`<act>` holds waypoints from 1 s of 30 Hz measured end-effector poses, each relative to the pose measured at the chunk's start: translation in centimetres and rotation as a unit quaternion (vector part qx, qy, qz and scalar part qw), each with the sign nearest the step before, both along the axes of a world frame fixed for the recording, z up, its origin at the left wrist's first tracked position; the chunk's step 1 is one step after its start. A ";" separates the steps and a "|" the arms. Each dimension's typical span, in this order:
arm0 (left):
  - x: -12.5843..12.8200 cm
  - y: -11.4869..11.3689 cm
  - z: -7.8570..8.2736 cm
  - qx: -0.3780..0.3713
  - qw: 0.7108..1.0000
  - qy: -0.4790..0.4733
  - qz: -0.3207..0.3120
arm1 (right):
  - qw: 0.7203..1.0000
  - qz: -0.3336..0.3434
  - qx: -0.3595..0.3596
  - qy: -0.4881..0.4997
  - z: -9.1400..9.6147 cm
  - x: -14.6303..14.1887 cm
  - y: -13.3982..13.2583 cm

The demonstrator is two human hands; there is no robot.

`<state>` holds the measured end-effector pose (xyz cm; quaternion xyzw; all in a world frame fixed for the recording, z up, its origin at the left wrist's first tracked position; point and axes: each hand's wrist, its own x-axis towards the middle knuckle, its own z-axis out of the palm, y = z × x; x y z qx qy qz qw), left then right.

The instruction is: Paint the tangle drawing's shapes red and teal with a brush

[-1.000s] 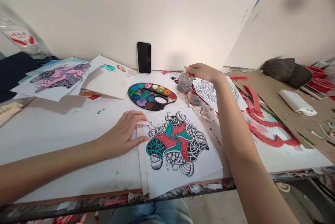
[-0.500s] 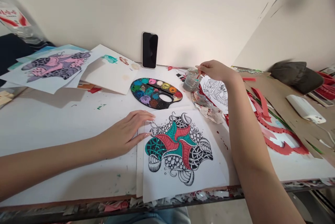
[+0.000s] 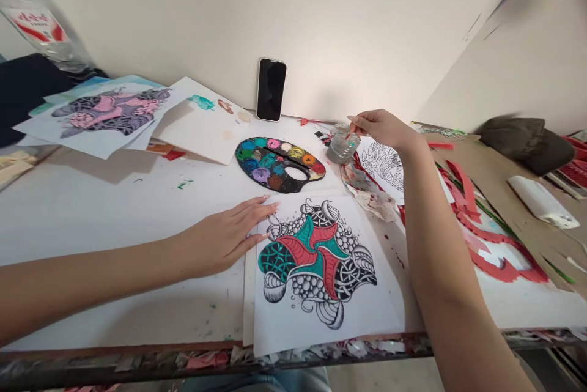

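Note:
My left hand (image 3: 243,227) lies with fingers stretched out on the left edge of a patterned drawing (image 3: 316,263), partly coloured in red and teal. At the back, my right hand (image 3: 383,126) pinches a thin paintbrush (image 3: 351,134) over a clear plastic water jar (image 3: 343,146). The brush's lower end dips into the jar; most of its handle is hidden by the fingers. Left of the jar sits a black oval palette (image 3: 261,181) with wells of many colours. A stained, crumpled tissue (image 3: 373,202) lies just in front of the jar.
A phone (image 3: 271,89) leans upright against the wall. Painted sheets (image 3: 110,114) and a white board (image 3: 206,129) are stacked at the left, near a plastic bottle (image 3: 41,28). Red paper cut-outs (image 3: 499,245), a white power strip (image 3: 543,201) and a dark cap (image 3: 518,141) lie at the right.
The view has shifted slightly, so most things appear a little farther right. My right hand stays at the jar with the brush, and my left hand still rests on the drawing.

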<state>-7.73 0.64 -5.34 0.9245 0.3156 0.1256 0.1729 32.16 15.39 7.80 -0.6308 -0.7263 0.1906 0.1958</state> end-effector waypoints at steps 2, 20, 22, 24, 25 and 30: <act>-0.1 0.0 -0.1 0.001 1.000 -0.001 0.001 | 1.000 -0.008 0.001 -0.006 0.1 0.0 0.0; -0.5 0.2 -0.6 0.053 0.998 0.004 -0.033 | 0.994 -0.071 0.061 0.057 5.6 0.0 -4.7; -0.5 0.2 -0.6 0.064 0.997 0.002 -0.033 | 0.988 -0.083 0.103 0.079 6.6 0.9 -6.1; -0.5 0.3 -0.6 0.074 0.997 -0.003 -0.036 | 0.983 -0.088 0.134 0.089 7.2 1.8 -7.1; -0.5 0.3 -0.5 0.077 0.996 -0.005 -0.037 | 0.985 -0.085 0.127 0.080 7.3 2.1 -7.3; -0.5 0.4 -0.6 0.124 0.991 0.006 -0.049 | 0.990 0.003 -0.132 -0.051 6.0 2.2 -5.9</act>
